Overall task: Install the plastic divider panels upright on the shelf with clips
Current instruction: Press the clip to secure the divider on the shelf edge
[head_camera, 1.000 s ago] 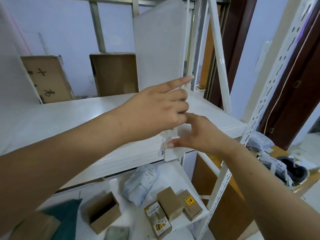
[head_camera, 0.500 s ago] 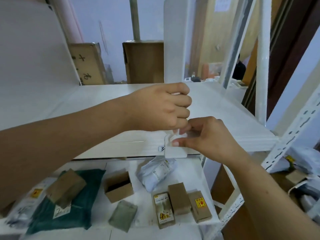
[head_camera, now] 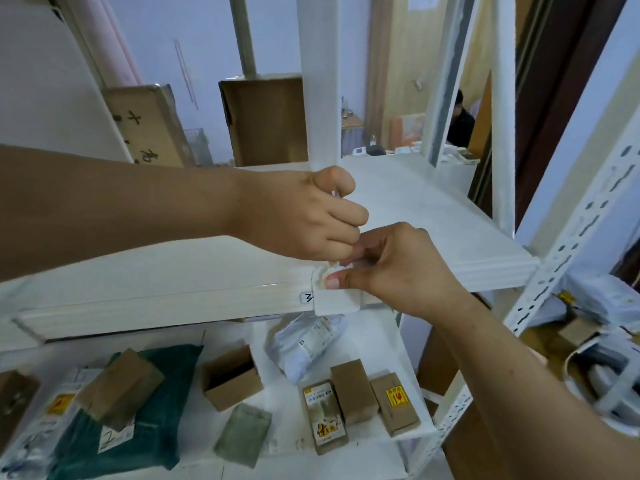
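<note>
Two bare hands are met at the front edge of the white shelf (head_camera: 433,216).

Divider panel (head_camera: 320,81): white plastic, stood upright on the shelf, seen almost edge-on, rising out of the top of the picture. Its foot is hidden behind the left hand.

Clip (head_camera: 334,299): white plastic, seated over the front edge of the shelf directly below the panel, its flat tab hung down past the shelf lip. A small label marked "3" is stuck on the lip just left of it.

Left hand (head_camera: 304,216): fingers curled almost closed around the bottom front edge of the panel; a sliver of white is shown between thumb and forefinger.

Right hand (head_camera: 398,268): thumb and fingers drawn nearly together in a pinch on the top of the clip, the thumb pressed on its front face. Fingertips of both hands are in contact just above the clip.

Lower shelf (head_camera: 391,327), beneath the shelf: several small cardboard boxes (head_camera: 353,393), a grey mailing bag (head_camera: 304,344) and a green mailing bag (head_camera: 138,410) are laid flat.
</note>
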Demonstrator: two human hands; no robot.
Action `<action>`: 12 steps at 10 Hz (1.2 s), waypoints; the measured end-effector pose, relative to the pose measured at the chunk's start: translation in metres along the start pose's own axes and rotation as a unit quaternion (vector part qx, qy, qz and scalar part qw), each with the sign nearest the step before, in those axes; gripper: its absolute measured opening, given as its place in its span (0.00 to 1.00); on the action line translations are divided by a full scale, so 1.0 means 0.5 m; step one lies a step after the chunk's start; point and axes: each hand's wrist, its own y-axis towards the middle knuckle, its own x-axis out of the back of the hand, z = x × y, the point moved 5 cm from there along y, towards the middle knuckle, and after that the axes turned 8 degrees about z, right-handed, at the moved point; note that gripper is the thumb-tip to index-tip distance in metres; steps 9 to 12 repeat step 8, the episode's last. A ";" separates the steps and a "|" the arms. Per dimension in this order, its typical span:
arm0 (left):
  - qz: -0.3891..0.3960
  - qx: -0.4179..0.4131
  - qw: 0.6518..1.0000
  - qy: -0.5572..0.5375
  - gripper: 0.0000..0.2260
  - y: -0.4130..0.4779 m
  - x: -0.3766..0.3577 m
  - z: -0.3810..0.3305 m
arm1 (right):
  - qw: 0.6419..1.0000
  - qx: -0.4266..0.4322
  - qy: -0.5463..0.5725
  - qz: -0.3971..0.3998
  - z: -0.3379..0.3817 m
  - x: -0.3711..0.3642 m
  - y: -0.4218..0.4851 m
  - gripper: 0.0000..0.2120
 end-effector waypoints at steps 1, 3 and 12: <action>0.002 0.000 1.000 -0.001 0.14 -0.003 -0.007 0.002 | 1.000 -0.007 0.000 -0.008 0.003 -0.002 -0.003 0.12; -0.004 0.037 0.999 -0.034 0.13 -0.006 -0.007 -0.005 | 1.000 -0.008 -0.010 -0.025 0.006 0.000 -0.011 0.17; 0.039 0.323 0.916 -0.234 0.10 -0.003 0.064 -0.089 | 0.992 0.018 -0.058 -0.108 0.030 -0.037 -0.068 0.11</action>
